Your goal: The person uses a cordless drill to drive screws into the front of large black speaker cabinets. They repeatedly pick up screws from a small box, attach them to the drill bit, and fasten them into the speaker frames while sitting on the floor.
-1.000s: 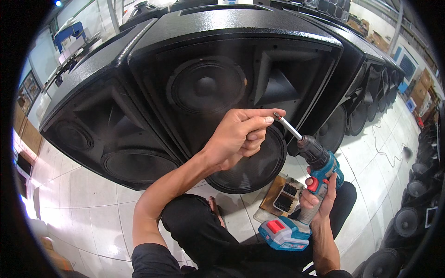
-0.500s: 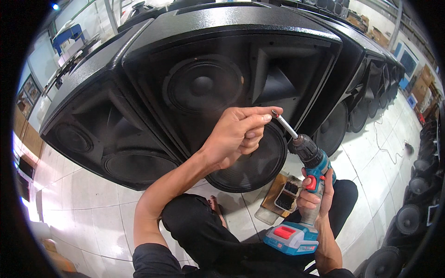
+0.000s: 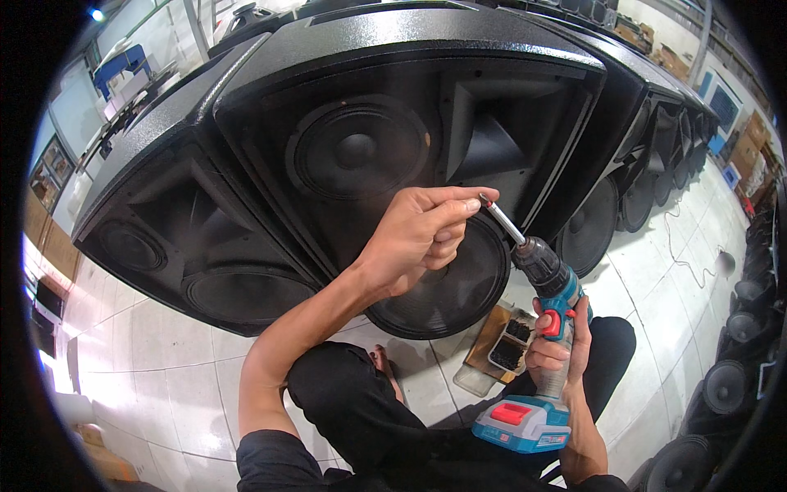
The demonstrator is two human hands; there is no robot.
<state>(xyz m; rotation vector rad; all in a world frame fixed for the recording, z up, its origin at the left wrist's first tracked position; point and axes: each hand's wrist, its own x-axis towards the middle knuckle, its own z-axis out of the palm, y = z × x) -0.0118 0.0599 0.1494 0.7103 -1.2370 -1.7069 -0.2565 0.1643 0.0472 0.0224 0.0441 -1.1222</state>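
Note:
A cordless drill (image 3: 548,328) in teal, grey and black, with a red trigger, is gripped by my right hand (image 3: 557,344). Its silver bit (image 3: 506,224) slants up and left from the black chuck, with a red band near the dark tip. My left hand (image 3: 426,234) is closed, its thumb and index finger pinched at that tip. Whether a small screw sits between them is too small to tell. Just beyond my hands stands a large black speaker cabinet (image 3: 443,51) with its front uncovered, showing a round upper driver (image 3: 355,152), a horn (image 3: 492,148) and a lower driver (image 3: 459,287).
Another black speaker cabinet (image 3: 176,238) adjoins on the left, and more line the right. A tray of black screws (image 3: 508,355) rests on the tiled floor (image 3: 180,394) beside my knee. Loose round drivers (image 3: 725,385) line the right edge. A thin cable (image 3: 680,254) lies on the floor.
Both hands stay in nearly the same place, the left still pinched at the bit's tip. The drill's battery end has shifted slightly right.

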